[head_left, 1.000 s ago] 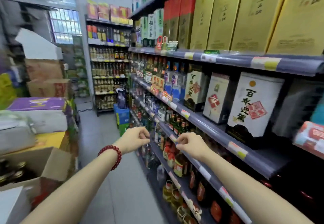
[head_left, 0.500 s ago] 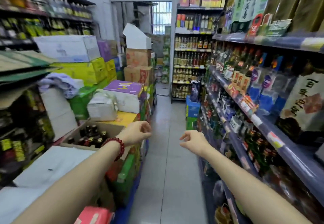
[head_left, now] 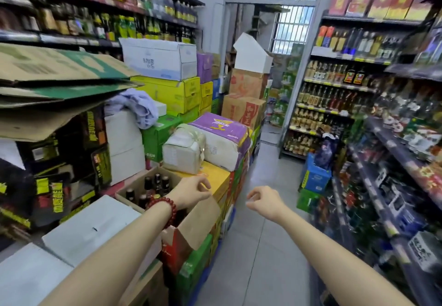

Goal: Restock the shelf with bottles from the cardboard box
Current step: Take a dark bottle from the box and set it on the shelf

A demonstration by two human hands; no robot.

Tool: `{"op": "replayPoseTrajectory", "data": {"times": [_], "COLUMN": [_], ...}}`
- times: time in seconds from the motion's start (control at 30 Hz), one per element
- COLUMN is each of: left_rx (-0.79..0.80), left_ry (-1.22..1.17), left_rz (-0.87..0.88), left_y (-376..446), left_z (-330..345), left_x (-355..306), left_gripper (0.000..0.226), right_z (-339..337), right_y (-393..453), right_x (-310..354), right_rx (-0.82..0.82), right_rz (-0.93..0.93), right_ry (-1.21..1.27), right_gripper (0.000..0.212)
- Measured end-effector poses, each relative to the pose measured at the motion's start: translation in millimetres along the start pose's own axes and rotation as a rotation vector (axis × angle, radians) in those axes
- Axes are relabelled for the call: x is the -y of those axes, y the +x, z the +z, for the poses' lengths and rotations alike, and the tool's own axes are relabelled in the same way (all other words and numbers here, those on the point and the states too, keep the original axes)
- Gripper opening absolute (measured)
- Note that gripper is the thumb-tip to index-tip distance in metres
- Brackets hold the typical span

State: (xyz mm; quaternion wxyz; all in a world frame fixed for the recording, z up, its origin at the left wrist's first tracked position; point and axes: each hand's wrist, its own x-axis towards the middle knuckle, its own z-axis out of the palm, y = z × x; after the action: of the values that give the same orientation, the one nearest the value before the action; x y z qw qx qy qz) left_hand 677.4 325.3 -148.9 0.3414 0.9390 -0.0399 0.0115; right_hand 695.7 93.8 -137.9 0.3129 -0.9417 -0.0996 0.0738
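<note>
An open cardboard box (head_left: 203, 219) sits on stacked cartons at the lower left, holding several dark bottles (head_left: 153, 186) with black caps. My left hand (head_left: 191, 192), a red bead bracelet on its wrist, hovers over the box's right side with fingers loosely curled and nothing in them. My right hand (head_left: 265, 200) hangs over the aisle floor, also loosely curled and holding nothing. The shelf (head_left: 394, 152) full of bottles runs along the right side, blurred.
Stacked cartons (head_left: 172, 95) and a white wrapped bundle (head_left: 184, 150) fill the left side behind the box. Flattened cardboard (head_left: 55, 83) juts out at upper left. A blue crate (head_left: 315, 176) stands on the floor by the right shelf. The tiled aisle (head_left: 258, 246) runs ahead.
My view has swung left from the right-hand shelf to the stacked cartons. Both hands have left the shelf edge, and my left hand now hovers over the open box.
</note>
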Motion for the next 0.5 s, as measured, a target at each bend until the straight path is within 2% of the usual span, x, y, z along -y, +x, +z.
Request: {"op": "replayPoseTrajectory", "data": {"times": [0.23, 0.5], "left_rx": [-0.020, -0.157], "left_ry": [-0.023, -0.006], "left_rz": [-0.206, -0.481], "left_y": [41, 56], "left_z": [-13, -30], "left_x": [83, 163], "left_gripper": [0.021, 0.019], "right_z": [52, 111], "right_y": [97, 209], "right_x": [22, 65], "right_rx": [0.186, 0.423], "right_rz": [-0.068, -0.267], "right_ry": [-0.062, -0.080], "right_gripper": [0.018, 0.019]}}
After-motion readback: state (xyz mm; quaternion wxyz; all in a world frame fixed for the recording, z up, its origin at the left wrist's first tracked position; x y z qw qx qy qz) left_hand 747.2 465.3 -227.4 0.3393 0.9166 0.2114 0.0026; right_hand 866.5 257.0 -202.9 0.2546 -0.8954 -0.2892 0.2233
